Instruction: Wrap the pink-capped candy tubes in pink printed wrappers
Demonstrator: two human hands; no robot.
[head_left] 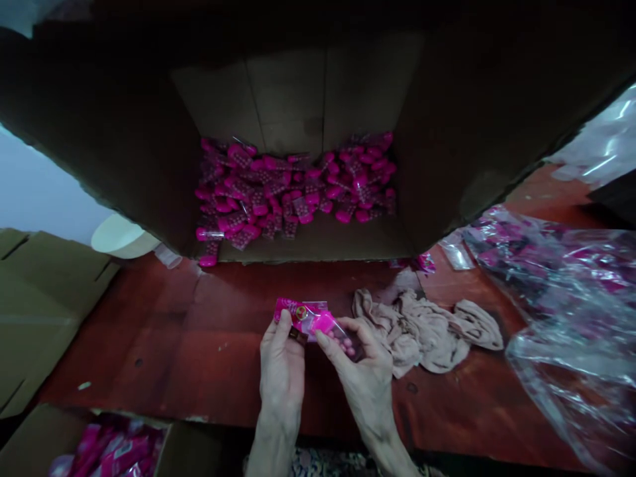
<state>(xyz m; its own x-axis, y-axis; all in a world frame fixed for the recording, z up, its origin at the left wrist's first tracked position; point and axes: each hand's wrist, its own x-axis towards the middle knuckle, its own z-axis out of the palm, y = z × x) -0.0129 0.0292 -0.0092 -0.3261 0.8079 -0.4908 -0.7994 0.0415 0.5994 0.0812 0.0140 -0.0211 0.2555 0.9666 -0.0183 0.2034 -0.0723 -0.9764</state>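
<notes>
Above the red table, my left hand [283,358] pinches a pink printed packet [301,313] between thumb and fingers. Close beside it, my right hand [362,371] grips a small clear container with a pink cap [324,322] and pink balls inside. The cap end touches or overlaps the packet. Past my hands, a large cardboard box [308,250] lies with its opening toward me, holding several similar pink-capped containers [298,192].
A crumpled beige cloth [427,334] lies right of my hands on the red table [213,358]. Clear plastic bags with pink items [561,285] cover the right side. An open carton of pink packets [124,454] stands at lower left, and a pale round dish [123,236] sits farther back.
</notes>
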